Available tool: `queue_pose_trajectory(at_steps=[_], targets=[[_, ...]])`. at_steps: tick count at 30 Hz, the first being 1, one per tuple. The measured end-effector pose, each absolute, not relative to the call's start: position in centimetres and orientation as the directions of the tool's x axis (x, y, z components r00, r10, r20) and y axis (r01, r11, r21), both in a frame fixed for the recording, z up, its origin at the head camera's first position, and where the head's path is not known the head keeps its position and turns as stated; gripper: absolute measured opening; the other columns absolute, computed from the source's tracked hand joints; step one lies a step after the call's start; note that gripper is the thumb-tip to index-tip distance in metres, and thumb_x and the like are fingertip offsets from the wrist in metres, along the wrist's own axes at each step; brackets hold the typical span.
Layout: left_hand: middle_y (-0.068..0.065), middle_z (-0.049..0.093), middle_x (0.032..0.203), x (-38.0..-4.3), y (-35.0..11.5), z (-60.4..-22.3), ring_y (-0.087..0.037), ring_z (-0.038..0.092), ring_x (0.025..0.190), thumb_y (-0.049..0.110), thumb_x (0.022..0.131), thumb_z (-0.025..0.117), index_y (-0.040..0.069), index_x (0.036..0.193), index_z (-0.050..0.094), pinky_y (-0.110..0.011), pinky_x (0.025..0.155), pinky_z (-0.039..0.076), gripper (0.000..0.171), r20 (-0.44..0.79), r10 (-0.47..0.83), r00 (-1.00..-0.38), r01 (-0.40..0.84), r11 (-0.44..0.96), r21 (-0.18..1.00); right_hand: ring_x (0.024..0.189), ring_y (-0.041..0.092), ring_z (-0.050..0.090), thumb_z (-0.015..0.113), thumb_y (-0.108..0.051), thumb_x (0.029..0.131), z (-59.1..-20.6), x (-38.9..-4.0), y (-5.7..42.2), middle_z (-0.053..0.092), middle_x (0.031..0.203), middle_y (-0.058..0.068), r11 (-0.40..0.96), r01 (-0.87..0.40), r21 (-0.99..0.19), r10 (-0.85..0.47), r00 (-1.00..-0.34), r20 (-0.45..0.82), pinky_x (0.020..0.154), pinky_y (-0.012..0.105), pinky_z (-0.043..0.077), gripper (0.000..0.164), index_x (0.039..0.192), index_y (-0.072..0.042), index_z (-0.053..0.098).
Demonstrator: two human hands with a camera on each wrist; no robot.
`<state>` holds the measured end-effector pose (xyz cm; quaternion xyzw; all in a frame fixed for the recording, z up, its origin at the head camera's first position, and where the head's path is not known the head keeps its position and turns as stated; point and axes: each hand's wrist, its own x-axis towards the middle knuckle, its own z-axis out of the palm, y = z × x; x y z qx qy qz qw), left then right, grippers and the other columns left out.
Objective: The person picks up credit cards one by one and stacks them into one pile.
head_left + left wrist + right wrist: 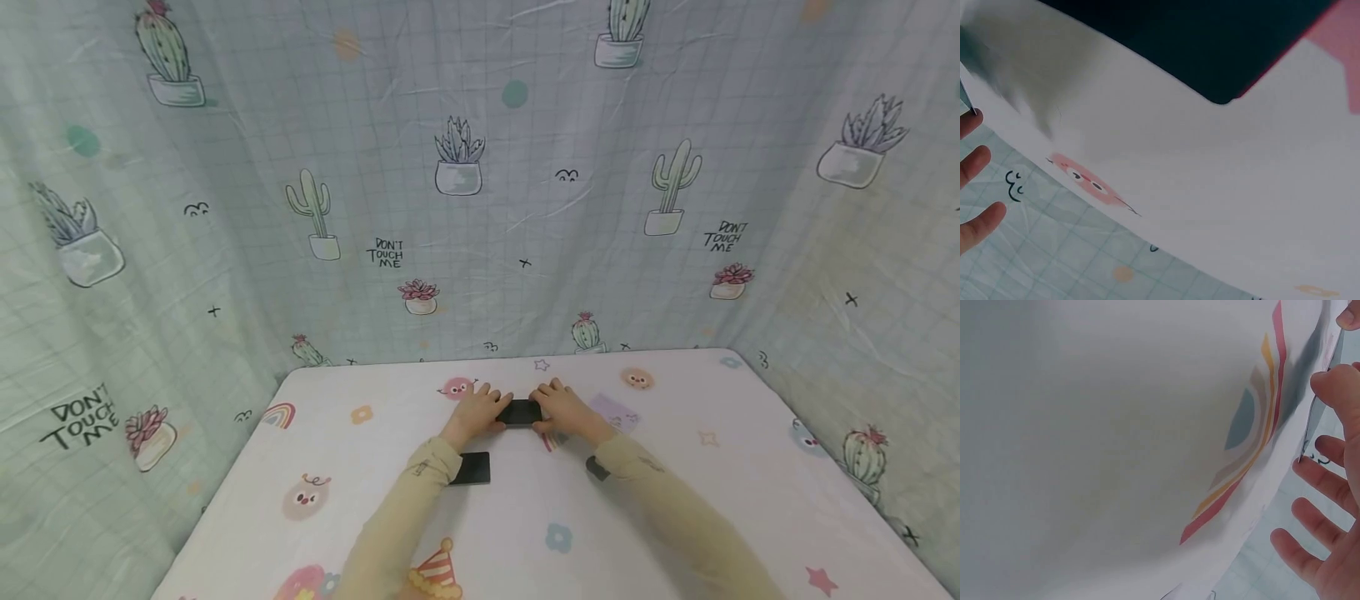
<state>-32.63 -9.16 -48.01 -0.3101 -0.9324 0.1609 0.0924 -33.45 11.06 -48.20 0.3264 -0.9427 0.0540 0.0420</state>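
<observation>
Near the far side of the table, a thin black rectangular object (pixel 521 412) about the size of a phone spans the gap between the two hands. My left hand (pixel 476 412) grips its left end, and my right hand (pixel 564 410) grips the right end. Thumb and index finger pinch its thin edge in the right wrist view, where the other fingers (pixel 1316 525) are spread apart. Only a few left fingertips (pixel 985 225) show in the left wrist view, beside a sliver of that edge. What kind of object it is cannot be made out.
A second flat black rectangle (pixel 474 468) with a rounded corner lies by the left forearm, partly covered by the sleeve. Beside the right forearm sits a small dark object (pixel 597 468), partly hidden. Cactus-print curtains (pixel 465 225) stand behind and beside the white patterned table (pixel 510 533).
</observation>
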Motion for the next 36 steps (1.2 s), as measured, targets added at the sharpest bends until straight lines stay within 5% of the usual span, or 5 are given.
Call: queue_pose_trajectory(at_steps=[19, 36], targets=[[0.002, 0.062, 0.099, -30.7, -10.0, -47.2, -0.018, 0.054, 0.091, 0.048, 0.079, 0.058, 0.020, 0.126, 0.049, -0.038, 0.082, 0.045, 0.055, 0.220, 0.699, -0.681, 0.581, 0.698, -0.419, 0.086, 0.019, 0.041, 0.066, -0.036, 0.076, -48.4, -32.4, 11.7, 0.056, 0.098, 0.003, 0.722, -0.690, -0.058, -0.664, -0.714, 0.221, 0.068, 0.034, 0.040, 0.042, 0.107, -0.009, 0.056], [0.002, 0.062, 0.102, -29.1, -11.4, -46.8, -0.018, 0.053, 0.090, 0.046, 0.081, 0.058, 0.018, 0.126, 0.049, -0.039, 0.079, 0.046, 0.054, 0.270, 0.704, -0.657, 0.635, 0.710, -0.304, 0.084, 0.019, 0.043, 0.069, -0.033, 0.073, -48.3, -31.0, 12.0, 0.058, 0.096, 0.003, 0.637, -0.770, -0.047, -0.704, -0.605, 0.371, 0.070, 0.033, 0.040, 0.040, 0.103, -0.010, 0.056]])
